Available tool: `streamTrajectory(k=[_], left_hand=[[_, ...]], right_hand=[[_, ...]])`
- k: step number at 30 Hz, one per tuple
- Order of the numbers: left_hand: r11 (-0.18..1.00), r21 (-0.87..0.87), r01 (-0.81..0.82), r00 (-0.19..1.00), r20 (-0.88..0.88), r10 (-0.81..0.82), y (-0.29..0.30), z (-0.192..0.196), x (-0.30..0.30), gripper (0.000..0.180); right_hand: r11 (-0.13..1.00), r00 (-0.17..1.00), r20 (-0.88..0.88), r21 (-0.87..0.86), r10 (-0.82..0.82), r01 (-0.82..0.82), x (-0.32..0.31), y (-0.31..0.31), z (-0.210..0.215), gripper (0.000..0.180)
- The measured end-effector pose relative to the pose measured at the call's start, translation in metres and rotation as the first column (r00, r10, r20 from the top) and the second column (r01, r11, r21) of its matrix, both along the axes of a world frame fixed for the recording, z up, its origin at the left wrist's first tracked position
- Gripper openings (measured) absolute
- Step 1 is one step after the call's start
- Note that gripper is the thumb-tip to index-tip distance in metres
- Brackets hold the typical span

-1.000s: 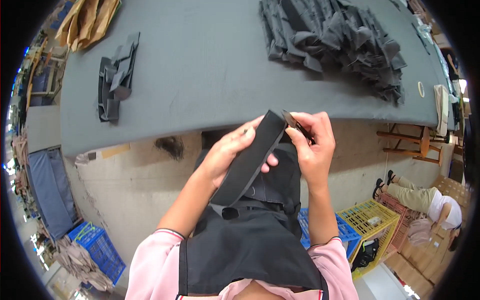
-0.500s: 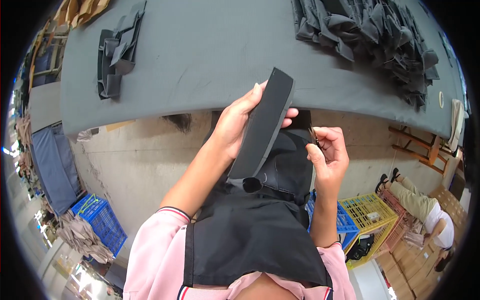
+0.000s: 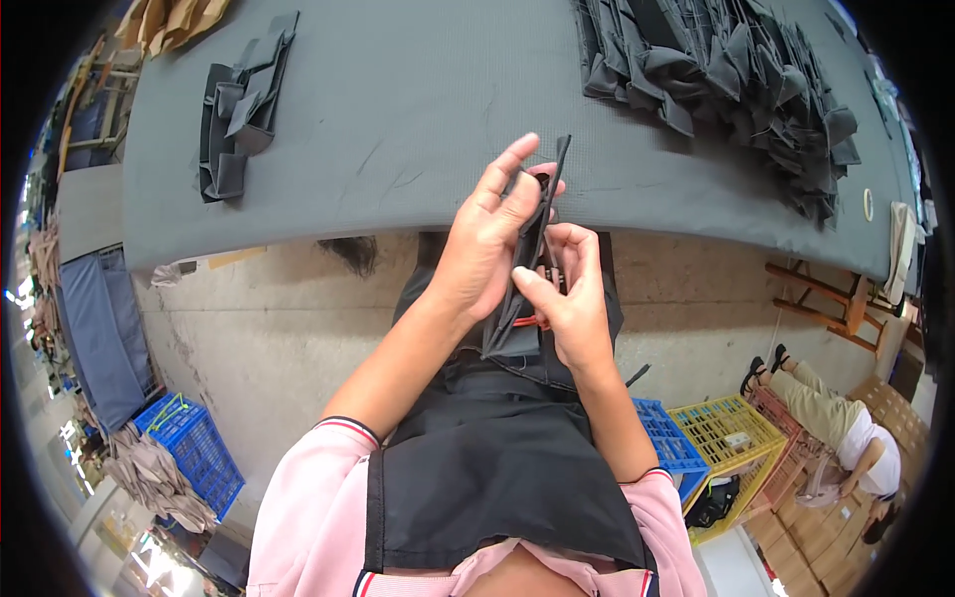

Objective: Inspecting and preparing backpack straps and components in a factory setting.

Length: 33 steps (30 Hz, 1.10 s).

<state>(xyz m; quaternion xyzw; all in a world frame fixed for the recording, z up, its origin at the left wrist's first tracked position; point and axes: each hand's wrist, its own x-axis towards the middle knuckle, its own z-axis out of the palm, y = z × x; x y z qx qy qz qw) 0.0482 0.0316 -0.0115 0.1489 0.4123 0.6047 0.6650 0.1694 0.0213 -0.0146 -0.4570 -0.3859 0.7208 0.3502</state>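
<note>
My left hand (image 3: 484,242) grips a dark grey fabric strip (image 3: 546,221), its thumb on the near side and index finger stretched upward. The strip stands edge-on, its top tip pointing away over the table edge and its lower end hanging over my black apron. Close against its right side, my right hand (image 3: 574,298) is closed, thumb and fingers at the strip's edge. Small dark thread snips sit in the right hand, mostly hidden by the fingers. Below the strip shows a small orange-red piece (image 3: 525,321); what it belongs to is unclear.
A grey-covered table (image 3: 398,129) lies ahead, with a small stack of folded dark strips (image 3: 239,109) at left and a large heap (image 3: 716,70) at right. Blue (image 3: 194,453) and yellow crates (image 3: 731,433) stand on the floor. Another person (image 3: 846,433) is at far right.
The strip has turned from showing its broad face to edge-on. My right hand has moved left and in against it; the left fingers have shifted their hold.
</note>
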Motion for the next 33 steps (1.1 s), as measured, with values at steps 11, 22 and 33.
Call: streamTrajectory(k=[11,22,33], left_hand=[[0.952,0.000,0.307,0.941,-0.146,-0.304,-0.033,0.009,-0.025,0.092],[0.999,-0.010,0.043,0.937,0.348,-0.036,-0.030,-0.014,-0.032,0.054],[0.996,0.086,-0.039,0.892,0.452,-0.004,-0.024,-0.013,-0.032,0.053]], right_hand=[[0.996,0.992,-0.115,-0.084,-0.054,0.045,0.003,0.015,0.006,0.048],[0.809,0.923,0.380,0.562,-0.063,-0.176,-0.010,-0.018,0.005,0.055],[0.732,0.950,0.304,0.631,0.071,-0.257,0.006,-0.028,0.007,0.020]])
